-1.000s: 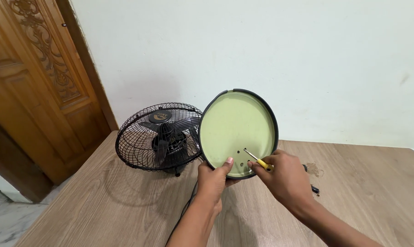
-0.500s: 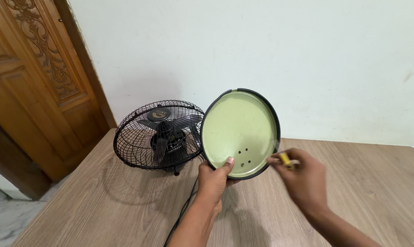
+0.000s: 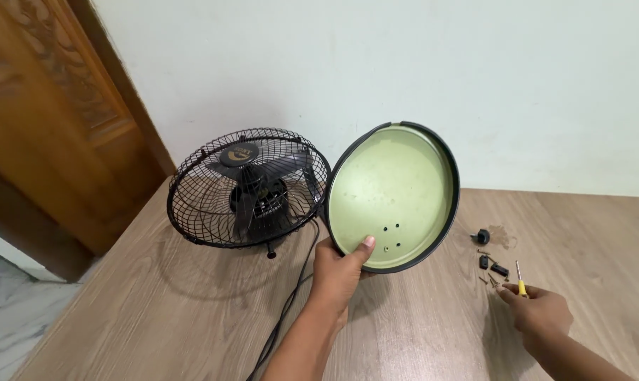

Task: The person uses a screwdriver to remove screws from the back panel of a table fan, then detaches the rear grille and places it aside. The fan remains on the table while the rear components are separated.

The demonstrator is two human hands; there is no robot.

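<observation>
Left hand (image 3: pixel 339 271) gripped round pale-green base plate (image 3: pixel 393 197) by lower rim, thumb on inner face, plate upright above bench (image 3: pixel 192 317). Right hand (image 3: pixel 542 310) closed around small yellow screwdriver (image 3: pixel 520 281), low beside loose screws (image 3: pixel 490 271). Plate looked stiff, light, smooth; rim judged safest hold.

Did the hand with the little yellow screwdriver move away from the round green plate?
Yes. The right hand with the yellow screwdriver left the green round plate and went right and down to the table, beside the small black parts.
</observation>
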